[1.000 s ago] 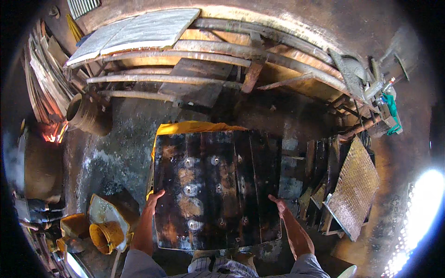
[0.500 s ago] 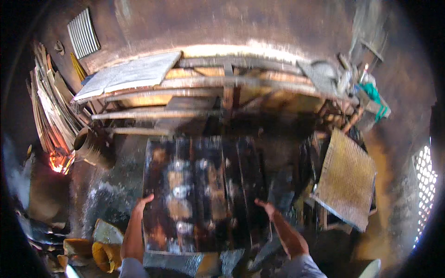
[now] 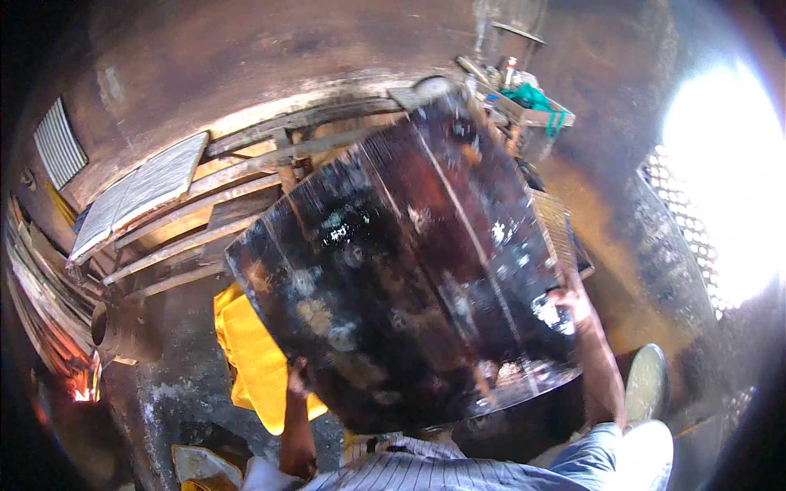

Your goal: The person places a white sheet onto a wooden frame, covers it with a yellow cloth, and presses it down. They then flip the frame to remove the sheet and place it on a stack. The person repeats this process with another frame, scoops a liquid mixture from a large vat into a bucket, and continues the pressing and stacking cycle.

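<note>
A large dark, stained board (image 3: 385,286) with lengthwise seams and shiny wet-looking patches is held up at a slant in front of me. My left hand (image 3: 298,378) grips its lower left edge, thumb showing at the rim and the other fingers hidden behind. On the right side, my right hand (image 3: 573,304) is closed round the edge near the lower corner. Beside my left hand, partly behind the board, hangs or lies a bright yellow sheet (image 3: 252,352); what bears it is hidden.
Behind the board stands a wooden slatted rack (image 3: 188,233) with a grey sheet (image 3: 146,186) on its left end. A fire (image 3: 84,386) burns under long wood strips at far left, near a tipped pot (image 3: 123,331). A woven panel (image 3: 553,225) and a tray (image 3: 536,114) are at right.
The board has come up closer and tilted, its far end now to the upper right across the rack. My view has swung right. The yellow sheet has come into sight.
</note>
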Demonstrator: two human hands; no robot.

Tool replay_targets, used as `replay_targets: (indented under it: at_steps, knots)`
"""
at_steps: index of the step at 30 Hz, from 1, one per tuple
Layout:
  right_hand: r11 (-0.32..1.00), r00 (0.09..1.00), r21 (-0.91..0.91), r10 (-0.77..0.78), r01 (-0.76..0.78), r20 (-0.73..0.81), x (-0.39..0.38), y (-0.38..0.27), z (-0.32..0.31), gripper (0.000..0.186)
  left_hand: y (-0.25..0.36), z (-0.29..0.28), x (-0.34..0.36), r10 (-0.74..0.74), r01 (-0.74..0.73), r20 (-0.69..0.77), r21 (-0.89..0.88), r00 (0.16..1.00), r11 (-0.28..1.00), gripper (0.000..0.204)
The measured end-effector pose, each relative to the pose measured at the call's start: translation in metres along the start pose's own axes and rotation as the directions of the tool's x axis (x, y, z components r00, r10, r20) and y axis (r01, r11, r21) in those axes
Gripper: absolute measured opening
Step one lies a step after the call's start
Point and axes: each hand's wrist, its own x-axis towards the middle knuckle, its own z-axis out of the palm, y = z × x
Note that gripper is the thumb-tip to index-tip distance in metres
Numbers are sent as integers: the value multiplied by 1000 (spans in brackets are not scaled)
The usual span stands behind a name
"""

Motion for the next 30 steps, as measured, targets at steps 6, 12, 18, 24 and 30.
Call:
replay_targets:
  at_steps: [6,12,18,24,30]
  knots:
    - [931,964,-362,-53,-47,-262,-136,-258,-66,116,-194,172,23,-249,263,133,-105,959,959,41]
    - [634,868,-724,-486,273,-98,-135,-320,-64,103,-257,430,162,-220,225,349,27,911,974,66]
    - [-108,919,-994,-391,8,50,-29,-244,39,90,-254,565,196,6,443,795,-344,606,828,59]
    - [155,989,-987,-145,48,25,95,-4,59,85,-355,442,142,-529,618,355,-210,770,758,61]
    - [591,914,-790,-210,-163,-346,67,91,57,65,-357,319,128,-585,319,-62,881,809,348,88]
